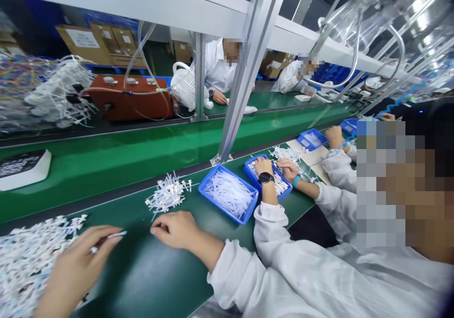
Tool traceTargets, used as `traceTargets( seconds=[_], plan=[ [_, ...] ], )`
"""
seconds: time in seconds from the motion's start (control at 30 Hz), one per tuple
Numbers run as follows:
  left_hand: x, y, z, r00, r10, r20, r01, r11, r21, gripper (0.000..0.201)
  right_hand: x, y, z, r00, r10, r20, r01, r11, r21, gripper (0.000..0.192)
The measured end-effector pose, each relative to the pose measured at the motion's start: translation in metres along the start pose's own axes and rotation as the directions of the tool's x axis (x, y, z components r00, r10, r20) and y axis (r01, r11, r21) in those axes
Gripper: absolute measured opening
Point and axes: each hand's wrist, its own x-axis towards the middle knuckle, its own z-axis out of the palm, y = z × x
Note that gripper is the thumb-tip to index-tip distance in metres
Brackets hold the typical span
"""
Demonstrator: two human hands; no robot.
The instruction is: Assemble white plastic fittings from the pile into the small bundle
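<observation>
Head view: blue tray (220, 203) beside white parts pile (167, 196), co-worker's sleeve (280, 242) crowding right.

Red case (129, 98), white fan (184, 91)

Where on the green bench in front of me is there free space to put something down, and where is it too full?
Free: the bare green bench between your left hand and right hand, and the strip between the small white pile and the blue tray. Crowded: the big white heap at far left, and rightwards past the tray, where a co-worker's hands work.
</observation>
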Motion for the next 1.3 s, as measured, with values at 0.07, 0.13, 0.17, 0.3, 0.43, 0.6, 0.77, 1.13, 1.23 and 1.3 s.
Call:
traceTargets(
  seconds=[0.07, 0.13, 0.17, 0.3, 0.43, 0.6, 0.77, 1.13, 1.23, 1.3],
  plan=[
    [0.002, 0.031, 0.016, 0.997, 0.077, 0.022, -0.077, 0.996, -0.039, 0.024, -0.001, -0.001, -0.001, 1.0, -0.019, 0.006, 0.018, 0.996, 0.082, 0.018],
    [0.004, 0.051, 0.032, 0.994, 0.107, 0.027, -0.104, 0.99, -0.094, 0.03, -0.002, 0.0, 0.0, 0.999, -0.05, -0.005, 0.05, 0.98, 0.193, 0.02],
    [0.006, 0.057, 0.04, 0.996, 0.085, 0.022, -0.082, 0.99, -0.117, 0.032, -0.002, 0.001, 0.0, 0.998, -0.06, -0.02, 0.063, 0.966, 0.25, 0.02],
    [0.006, 0.062, 0.06, 0.993, -0.109, -0.04, 0.097, 0.966, -0.239, 0.031, 0.0, 0.006, 0.002, 0.997, 0.003, -0.077, 0.03, 0.908, 0.418, 0.027],
    [0.004, 0.06, 0.066, 0.982, -0.186, -0.025, 0.154, 0.873, -0.462, 0.028, 0.002, 0.008, 0.001, 0.996, 0.051, -0.068, -0.009, 0.859, 0.512, 0.031],
    [0.002, 0.06, 0.067, 0.981, -0.193, -0.022, 0.16, 0.868, -0.47, 0.03, 0.003, 0.008, 0.004, 0.998, 0.056, -0.03, -0.024, 0.77, 0.638, 0.032],
    [0.001, 0.062, 0.067, 0.966, -0.258, -0.035, 0.2, 0.82, -0.536, 0.027, 0.006, 0.013, 0.011, 0.997, 0.073, 0.008, -0.053, 0.642, 0.765, 0.04],
    [-0.002, 0.059, 0.066, 0.971, -0.229, 0.063, 0.226, 0.806, -0.547, 0.026, 0.006, 0.007, 0.005, 0.997, 0.081, -0.021, -0.043, 0.716, 0.697, 0.029],
    [-0.003, 0.059, 0.067, 0.962, -0.261, 0.082, 0.261, 0.78, -0.569, 0.029, 0.004, 0.003, 0.001, 0.996, 0.044, -0.076, 0.006, 0.83, 0.558, 0.024],
    [-0.003, 0.06, 0.068, 0.952, -0.293, 0.083, 0.284, 0.755, -0.591, 0.031, 0.004, 0.001, -0.001, 0.996, 0.03, -0.081, 0.016, 0.859, 0.512, 0.021]
  ],
)
